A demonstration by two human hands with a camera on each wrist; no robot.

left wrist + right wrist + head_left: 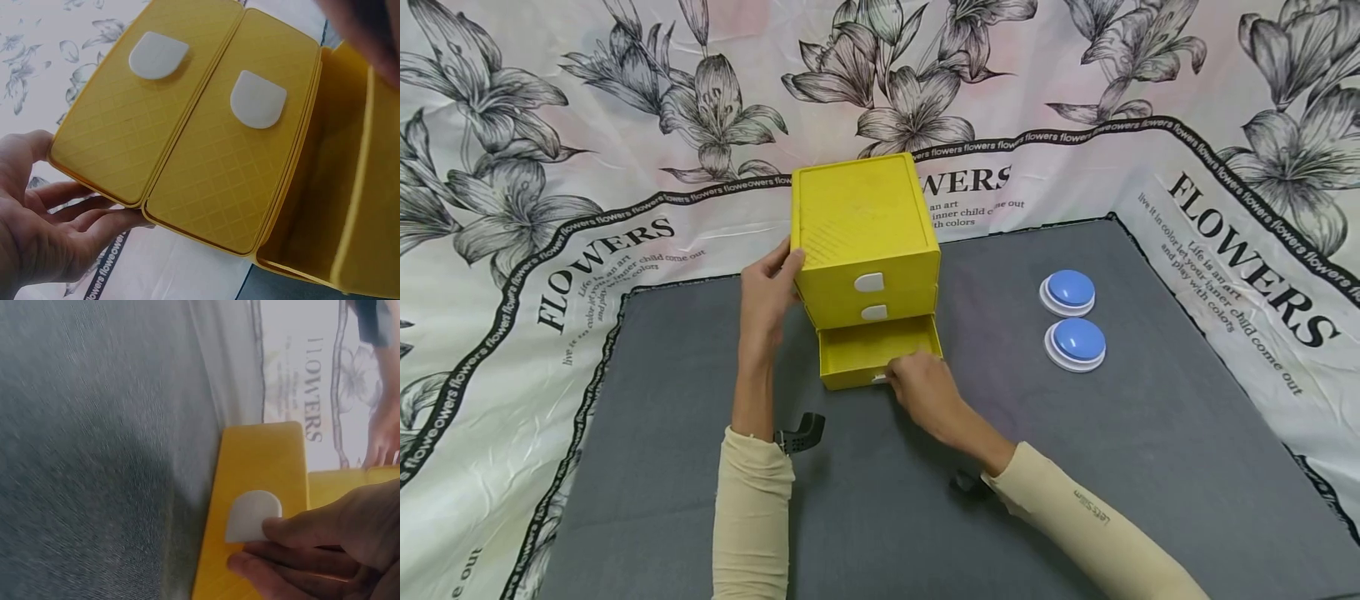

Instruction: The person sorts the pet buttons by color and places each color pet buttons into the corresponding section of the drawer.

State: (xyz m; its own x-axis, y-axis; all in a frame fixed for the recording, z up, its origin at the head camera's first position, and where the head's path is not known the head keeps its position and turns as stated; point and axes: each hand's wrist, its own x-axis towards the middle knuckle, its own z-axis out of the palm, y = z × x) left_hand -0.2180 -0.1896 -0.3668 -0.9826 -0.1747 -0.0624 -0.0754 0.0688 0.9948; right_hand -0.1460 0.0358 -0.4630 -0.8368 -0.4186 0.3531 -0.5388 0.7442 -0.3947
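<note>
A yellow drawer cabinet [861, 212] with white tabs stands at the back of the grey table. Its bottom drawer [842, 375] is pulled out, and bare yellow floor shows inside. My right hand [925, 392] pinches the white tab [250, 515] on that drawer's front, thumb at the tab's edge and fingers beneath. My left hand [767, 292] rests against the cabinet's left side, thumb at the upper front corner and fingers spread along the side wall. The two upper drawers [125, 125] are closed, each with a white tab [259, 100].
Two blue push buttons [1078, 340] on white bases stand to the right of the cabinet on the grey tabletop [880, 517]. Behind and beside the table hangs a white cloth [715, 225] printed with flowers and lettering. Dark straps with cameras sit at both wrists.
</note>
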